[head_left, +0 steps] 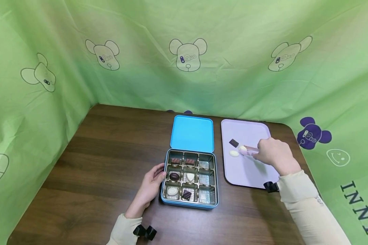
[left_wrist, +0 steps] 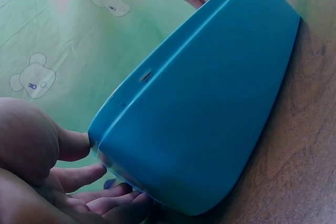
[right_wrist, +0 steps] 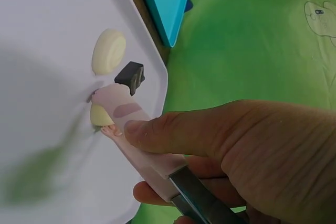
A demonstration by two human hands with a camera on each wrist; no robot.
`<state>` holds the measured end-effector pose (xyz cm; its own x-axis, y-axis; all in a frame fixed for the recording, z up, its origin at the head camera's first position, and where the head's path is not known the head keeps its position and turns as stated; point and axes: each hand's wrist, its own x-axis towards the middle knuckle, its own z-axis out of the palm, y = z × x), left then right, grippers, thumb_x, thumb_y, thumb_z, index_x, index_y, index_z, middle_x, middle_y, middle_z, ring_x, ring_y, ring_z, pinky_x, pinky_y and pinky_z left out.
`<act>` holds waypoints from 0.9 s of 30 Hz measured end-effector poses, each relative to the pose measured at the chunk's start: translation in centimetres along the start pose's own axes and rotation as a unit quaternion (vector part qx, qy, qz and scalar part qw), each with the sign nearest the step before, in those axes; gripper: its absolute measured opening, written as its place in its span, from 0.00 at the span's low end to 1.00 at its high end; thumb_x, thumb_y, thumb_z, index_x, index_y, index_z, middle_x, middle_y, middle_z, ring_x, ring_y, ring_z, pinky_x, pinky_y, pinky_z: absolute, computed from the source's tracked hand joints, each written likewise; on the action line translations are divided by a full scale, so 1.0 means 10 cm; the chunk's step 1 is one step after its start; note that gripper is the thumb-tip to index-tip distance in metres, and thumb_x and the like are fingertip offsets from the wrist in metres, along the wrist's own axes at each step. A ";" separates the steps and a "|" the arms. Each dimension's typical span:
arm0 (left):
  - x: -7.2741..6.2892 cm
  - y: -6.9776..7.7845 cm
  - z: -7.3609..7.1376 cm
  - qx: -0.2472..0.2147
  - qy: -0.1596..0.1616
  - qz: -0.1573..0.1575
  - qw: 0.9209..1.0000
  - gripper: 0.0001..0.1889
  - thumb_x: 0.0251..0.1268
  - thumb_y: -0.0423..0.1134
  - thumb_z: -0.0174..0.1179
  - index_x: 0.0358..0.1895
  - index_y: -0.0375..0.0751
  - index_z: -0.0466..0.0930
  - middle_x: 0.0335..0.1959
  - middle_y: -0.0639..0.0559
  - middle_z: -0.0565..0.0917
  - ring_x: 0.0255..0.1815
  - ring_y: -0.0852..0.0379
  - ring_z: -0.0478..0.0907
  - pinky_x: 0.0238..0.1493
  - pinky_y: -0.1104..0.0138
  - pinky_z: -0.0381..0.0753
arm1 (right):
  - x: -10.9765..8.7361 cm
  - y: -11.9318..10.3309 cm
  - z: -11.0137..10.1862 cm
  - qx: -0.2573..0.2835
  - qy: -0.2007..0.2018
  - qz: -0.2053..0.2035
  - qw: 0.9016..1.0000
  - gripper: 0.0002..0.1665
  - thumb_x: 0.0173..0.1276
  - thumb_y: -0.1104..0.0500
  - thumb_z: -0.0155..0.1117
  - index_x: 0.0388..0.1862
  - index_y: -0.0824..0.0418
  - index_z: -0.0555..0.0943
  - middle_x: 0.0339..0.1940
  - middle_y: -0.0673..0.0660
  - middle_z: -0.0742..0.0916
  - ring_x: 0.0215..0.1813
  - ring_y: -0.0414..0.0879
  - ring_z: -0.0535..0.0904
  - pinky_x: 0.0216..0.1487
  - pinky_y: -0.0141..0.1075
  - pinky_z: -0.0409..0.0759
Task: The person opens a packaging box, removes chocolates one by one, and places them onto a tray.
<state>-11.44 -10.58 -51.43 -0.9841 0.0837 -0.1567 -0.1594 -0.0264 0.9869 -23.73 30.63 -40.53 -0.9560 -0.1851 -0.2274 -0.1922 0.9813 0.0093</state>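
Note:
My right hand (head_left: 274, 153) grips a pair of pink-tipped tongs (right_wrist: 152, 156) with metal handles, the thumb pressing on the upper arm. Between the tong tips sits a white chocolate (right_wrist: 100, 116), low over the lilac tray (head_left: 248, 173). Beside it on the tray lie another white oval chocolate (head_left: 234, 153) and a dark rectangular chocolate (head_left: 233, 143). My left hand (head_left: 151, 183) rests against the left side of a blue tin (left_wrist: 199, 103), thumb at the rim and fingertips on the outer wall. Six of the tin's compartments hold chocolates; its right column has none.
The tin's blue lid (head_left: 192, 133) lies open behind it. Both tin and tray stand on a dark wooden table (head_left: 110, 149), the tray to the right. A green curtain (head_left: 147, 85) with bear drawings hangs around the back and sides.

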 end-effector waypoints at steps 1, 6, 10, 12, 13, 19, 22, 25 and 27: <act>0.00 0.00 0.00 0.000 0.000 -0.001 1.000 0.23 0.78 0.28 0.49 0.72 0.22 0.62 0.69 0.24 0.68 0.72 0.33 0.66 0.72 0.50 0.66 | -0.01 0.00 -0.01 0.001 0.002 0.000 1.000 0.21 0.64 0.45 0.66 0.21 0.58 0.77 0.19 0.57 0.78 0.22 0.54 0.73 0.18 0.51 0.70; 0.00 0.01 0.00 0.001 -0.001 -0.003 1.000 0.24 0.79 0.28 0.49 0.72 0.23 0.62 0.70 0.24 0.68 0.73 0.34 0.66 0.72 0.50 0.66 | -0.07 -0.02 -0.08 -0.001 0.028 -0.001 1.000 0.16 0.60 0.50 0.68 0.20 0.58 0.78 0.18 0.56 0.78 0.20 0.54 0.73 0.16 0.52 0.70; 0.00 0.01 0.00 0.001 -0.001 -0.002 1.000 0.24 0.79 0.28 0.49 0.72 0.23 0.62 0.70 0.24 0.68 0.73 0.34 0.66 0.72 0.50 0.66 | -0.14 -0.09 -0.17 -0.008 0.064 -0.009 0.998 0.15 0.59 0.51 0.69 0.20 0.57 0.78 0.16 0.55 0.77 0.18 0.54 0.72 0.14 0.51 0.69; 0.00 0.01 0.00 0.000 0.000 -0.003 1.000 0.24 0.79 0.28 0.49 0.72 0.23 0.62 0.70 0.24 0.68 0.73 0.34 0.66 0.72 0.50 0.66 | -0.18 -0.14 -0.23 -0.012 0.085 -0.014 0.996 0.15 0.59 0.51 0.70 0.20 0.58 0.79 0.15 0.55 0.76 0.17 0.54 0.71 0.13 0.51 0.68; 0.00 0.01 0.00 0.000 0.000 -0.004 1.000 0.24 0.79 0.28 0.49 0.72 0.23 0.62 0.70 0.24 0.68 0.73 0.34 0.66 0.72 0.50 0.66 | -0.20 -0.18 -0.25 -0.015 0.096 -0.016 0.995 0.14 0.59 0.52 0.70 0.21 0.58 0.79 0.15 0.55 0.76 0.16 0.53 0.71 0.13 0.50 0.68; 0.00 0.00 0.00 -0.003 -0.001 -0.004 1.000 0.24 0.79 0.29 0.49 0.72 0.23 0.62 0.70 0.24 0.68 0.73 0.34 0.66 0.72 0.51 0.66 | -0.34 -0.38 -0.37 -0.028 0.167 -0.040 0.985 0.15 0.58 0.53 0.73 0.20 0.59 0.79 0.11 0.52 0.72 0.13 0.52 0.67 0.09 0.49 0.64; 0.00 0.00 0.00 -0.003 -0.001 -0.004 1.000 0.24 0.79 0.29 0.49 0.72 0.23 0.62 0.69 0.24 0.68 0.73 0.34 0.66 0.72 0.51 0.66 | -0.40 -0.49 -0.41 -0.030 0.193 -0.053 0.979 0.17 0.58 0.52 0.74 0.20 0.59 0.77 0.10 0.51 0.71 0.13 0.51 0.66 0.09 0.48 0.62; 0.00 0.00 0.00 -0.001 0.001 -0.005 1.000 0.24 0.79 0.29 0.49 0.72 0.23 0.62 0.70 0.24 0.68 0.73 0.34 0.66 0.72 0.51 0.66 | -0.46 -0.60 -0.44 -0.032 0.212 -0.064 0.975 0.18 0.58 0.52 0.74 0.20 0.59 0.76 0.10 0.50 0.71 0.12 0.52 0.66 0.09 0.49 0.61; 0.00 0.00 0.00 0.000 0.002 -0.007 1.000 0.24 0.79 0.29 0.49 0.72 0.24 0.62 0.70 0.24 0.68 0.73 0.34 0.66 0.72 0.51 0.66 | -0.49 -0.68 -0.46 -0.035 0.222 -0.074 0.972 0.18 0.58 0.52 0.75 0.20 0.59 0.76 0.10 0.50 0.70 0.12 0.52 0.65 0.09 0.49 0.62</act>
<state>-11.44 -10.60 -51.40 -0.9821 0.0808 -0.1702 -0.1728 -0.0253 0.9846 -18.75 24.64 -35.00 -0.9154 -0.3431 0.2106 -0.3339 0.9393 0.0790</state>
